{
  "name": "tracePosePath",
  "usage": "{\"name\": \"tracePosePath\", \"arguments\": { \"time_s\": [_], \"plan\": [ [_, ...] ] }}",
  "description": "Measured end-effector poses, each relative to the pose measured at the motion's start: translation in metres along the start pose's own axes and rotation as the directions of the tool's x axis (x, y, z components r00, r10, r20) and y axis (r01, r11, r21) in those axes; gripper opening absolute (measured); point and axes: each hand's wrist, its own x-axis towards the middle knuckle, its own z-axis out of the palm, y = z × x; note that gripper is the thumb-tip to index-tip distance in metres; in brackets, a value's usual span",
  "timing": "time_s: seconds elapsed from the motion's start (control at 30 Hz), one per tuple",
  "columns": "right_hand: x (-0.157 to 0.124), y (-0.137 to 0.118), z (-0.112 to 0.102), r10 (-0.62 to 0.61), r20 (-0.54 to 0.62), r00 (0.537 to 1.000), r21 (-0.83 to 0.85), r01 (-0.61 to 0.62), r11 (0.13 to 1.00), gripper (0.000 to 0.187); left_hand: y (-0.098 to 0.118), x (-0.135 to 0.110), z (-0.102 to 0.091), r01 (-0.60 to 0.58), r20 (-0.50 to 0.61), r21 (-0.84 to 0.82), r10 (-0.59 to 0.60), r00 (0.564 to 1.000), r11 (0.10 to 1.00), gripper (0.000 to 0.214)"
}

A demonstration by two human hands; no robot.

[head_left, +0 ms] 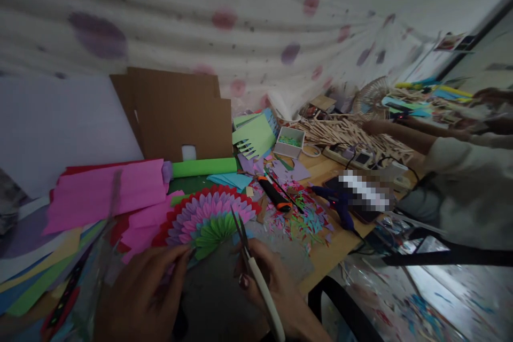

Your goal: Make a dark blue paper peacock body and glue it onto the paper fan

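My right hand (276,288) is wrapped round a pair of scissors (261,284) with white handles. Their blades point up and away, slightly apart, in front of a layered paper fan (212,219). Rows of red, lilac, pink, blue and green paper petals make up this fan, which lies on the table. At its lower left edge, the thumb and fingertips of my left hand (146,291) are pinched together. Whatever lies between them is too small and dark to make out. Both hands are dimly lit and the lower part of the left one is in shadow.
Paper scraps (296,224), an orange-and-black cutter (274,194) and a purple glue gun (336,203) lie to the right. Pink paper (108,192) and cardboard (180,112) stand behind. Wooden sticks (340,131) lie farther right, near another person's arm (404,136).
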Motion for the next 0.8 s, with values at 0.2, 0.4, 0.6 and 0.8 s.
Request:
{"name": "tracePosePath", "arguments": {
  "time_s": [0.2, 0.4, 0.6, 0.8],
  "plan": [
    [-0.006, 0.001, 0.007, 0.06, 0.026, 0.998, -0.164, -0.055, 0.985, 0.059, 0.018, 0.005, -0.003, -0.047, -0.011, 0.086, 0.049, 0.999, 0.995, 0.018],
    [-0.002, 0.003, 0.009, 0.008, 0.09, 0.996, -0.344, 0.024, 0.939, 0.059, 0.026, 0.003, -0.005, -0.03, 0.017, 0.067, 0.029, 0.999, 0.997, 0.013],
    [-0.003, -0.003, 0.012, -0.007, 0.135, 0.991, -0.289, 0.046, 0.956, 0.061, 0.028, -0.004, 0.002, 0.016, 0.062, 0.01, -0.016, 0.998, 1.0, 0.015],
    [0.002, -0.001, 0.013, -0.084, 0.159, 0.984, -0.241, 0.121, 0.963, 0.062, 0.03, -0.009, 0.009, -0.023, 0.089, 0.017, 0.021, 0.996, 1.0, 0.018]
  ]
}}
